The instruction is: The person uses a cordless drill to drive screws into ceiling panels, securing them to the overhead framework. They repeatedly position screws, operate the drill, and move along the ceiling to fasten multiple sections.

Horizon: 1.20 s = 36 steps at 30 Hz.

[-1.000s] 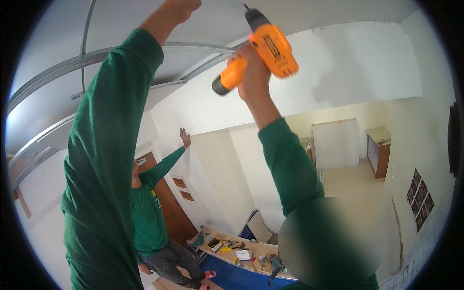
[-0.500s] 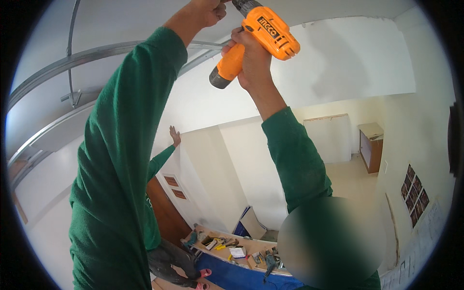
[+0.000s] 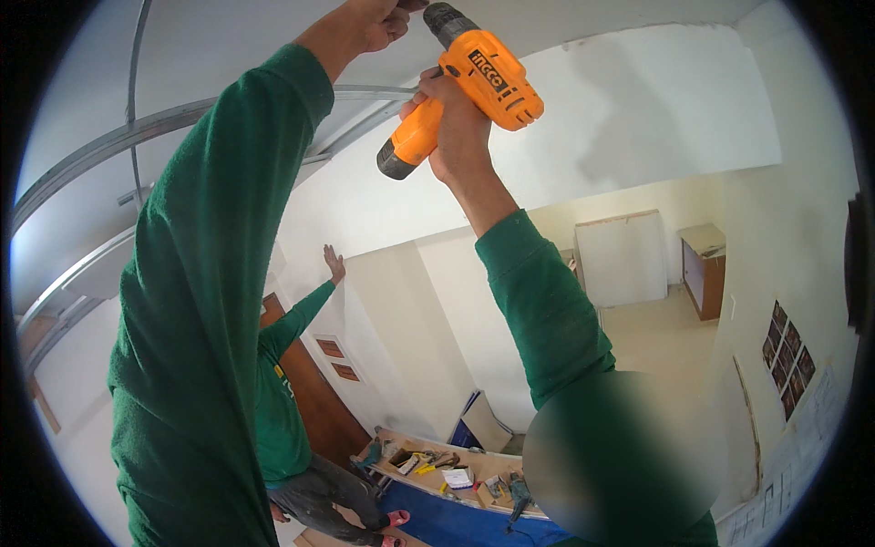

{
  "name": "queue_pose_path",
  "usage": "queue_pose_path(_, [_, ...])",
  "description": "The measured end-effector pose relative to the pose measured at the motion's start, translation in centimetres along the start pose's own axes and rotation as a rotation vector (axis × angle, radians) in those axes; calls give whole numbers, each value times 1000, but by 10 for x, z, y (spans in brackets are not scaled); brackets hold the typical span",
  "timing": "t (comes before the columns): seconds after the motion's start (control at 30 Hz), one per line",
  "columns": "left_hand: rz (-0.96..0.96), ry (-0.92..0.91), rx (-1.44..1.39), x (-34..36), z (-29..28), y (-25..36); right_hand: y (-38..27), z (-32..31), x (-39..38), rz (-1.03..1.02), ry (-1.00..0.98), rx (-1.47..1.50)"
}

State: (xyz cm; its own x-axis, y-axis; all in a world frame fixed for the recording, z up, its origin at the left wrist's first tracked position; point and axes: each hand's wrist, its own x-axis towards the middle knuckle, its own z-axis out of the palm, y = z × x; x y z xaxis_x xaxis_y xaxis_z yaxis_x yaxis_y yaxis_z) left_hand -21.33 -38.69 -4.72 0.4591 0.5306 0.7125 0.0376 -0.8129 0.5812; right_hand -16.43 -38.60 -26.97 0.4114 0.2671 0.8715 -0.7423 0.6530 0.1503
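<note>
Overhead, my right hand point(image 3: 463, 129) grips the handle of an orange and black cordless drill point(image 3: 499, 84). Its chuck points up and to the left, toward the ceiling. Just left of the chuck, my left hand point(image 3: 381, 25) is raised with its fingers curled in. Whatever those fingers may pinch is cut off by the top edge, as is the drill's tip. A metal ceiling channel point(image 3: 164, 120) runs behind my left forearm and ends near the drill's handle.
Below, a bench point(image 3: 424, 490) carries several hand tools, boxes and a power tool. A co-worker point(image 3: 283, 428) in green stands lower left, one hand point(image 3: 334, 263) on the wall. A white panel point(image 3: 622, 260) leans near a brown cabinet point(image 3: 703, 273).
My hands and the drill have shifted slightly left and a little down in the picture. More of the co-worker shows beside my left arm. My grip on the drill is the same.
</note>
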Motion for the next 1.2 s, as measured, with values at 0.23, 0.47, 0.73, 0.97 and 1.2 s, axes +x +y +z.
queue_pose_path(0.23, [-24,72,22,-14,7,1,4,-7,8,-13,-27,-46])
queue_pose_path(0.47, [-1,98,53,-13,5,1,7,-11,15,-49,-69,-247])
queue_pose_path(0.73, [136,9,295,-63,46,-55,1,-16,12,117,-53,-7])
queue_pose_path(0.97, [74,-48,373,-99,65,-47,4,-9,12,89,-85,50])
queue_pose_path(1.2, [83,-16,323,-89,66,-57,11,-4,8,49,-15,56])
